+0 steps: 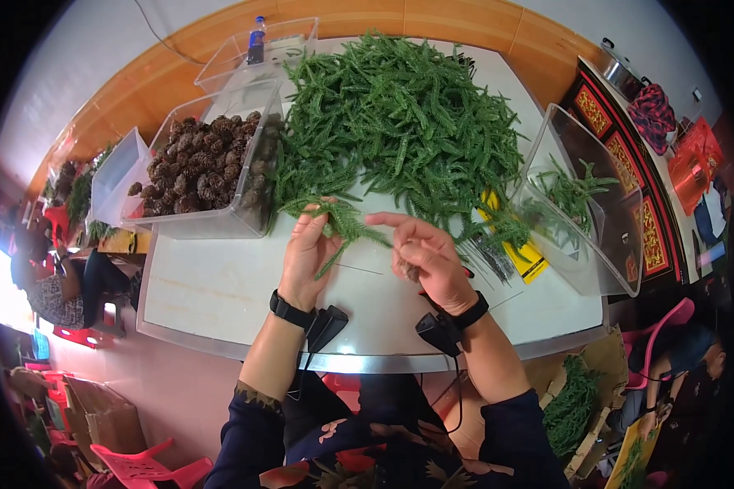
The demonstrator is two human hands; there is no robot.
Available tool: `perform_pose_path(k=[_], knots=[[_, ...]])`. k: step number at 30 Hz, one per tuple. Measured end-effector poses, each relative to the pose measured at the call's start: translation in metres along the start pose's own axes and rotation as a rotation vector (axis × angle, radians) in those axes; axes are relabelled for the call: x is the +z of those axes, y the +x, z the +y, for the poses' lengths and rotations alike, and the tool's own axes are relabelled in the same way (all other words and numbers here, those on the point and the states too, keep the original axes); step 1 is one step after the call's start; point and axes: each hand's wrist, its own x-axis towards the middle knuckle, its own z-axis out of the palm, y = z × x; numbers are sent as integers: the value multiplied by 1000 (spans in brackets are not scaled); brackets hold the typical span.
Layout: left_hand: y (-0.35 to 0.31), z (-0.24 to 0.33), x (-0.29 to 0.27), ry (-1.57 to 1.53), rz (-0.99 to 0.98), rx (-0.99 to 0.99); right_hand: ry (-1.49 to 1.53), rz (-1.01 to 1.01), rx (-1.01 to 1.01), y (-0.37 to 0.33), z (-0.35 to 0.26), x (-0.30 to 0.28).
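Note:
Between its thumb and fingers, my left hand (306,257) pinches a green artificial pine sprig (347,224), whose branches spread over the white table (212,277). My right hand (434,265) is just to the right of it, with a brown pine cone (409,270) tucked in its curled fingers. Its index finger points left toward the sprig without touching it. A large heap of green pine sprigs (408,122) lies beyond both hands. Thin dark wires (489,259) lie to the right of my right hand, beside a yellow card or packet (532,266).
A clear plastic bin (212,226) full of pine cones stands at the left. Another clear bin (575,273), tilted, holds a few sprigs at the right. A blue-labelled bottle (257,41) is at the back. Other people sit low at the left and right; a carton of greenery (579,407) stands below right.

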Motion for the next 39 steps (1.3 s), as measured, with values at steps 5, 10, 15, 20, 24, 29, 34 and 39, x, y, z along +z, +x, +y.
perform_pose_path(k=[5, 10, 15, 20, 24, 29, 34, 39], knots=[[-1, 11, -11, 282, -94, 77, 243, 150, -44, 4, 1, -13], [-11, 8, 7, 660, -125, 462, 391, 350, -44, 6, 2, -17], [-14, 9, 15, 783, -148, 621, 289, 425, 9, 7, 4, -11], [-19, 9, 19, 998, -224, 712, 207, 246, 124, 2, 3, -7], [-20, 7, 21, 938, -314, 608, 149, 234, 81, 1, 0, -7], [-21, 13, 26, 936, -306, 587, -42, 140, 65, 0, -9, -5], [-27, 12, 39, 1187, -228, 751, -31, -93, 190, -6, -12, -12], [-25, 2, 18, 1084, -299, 311, -135, 32, 154, -2, -14, -12]])
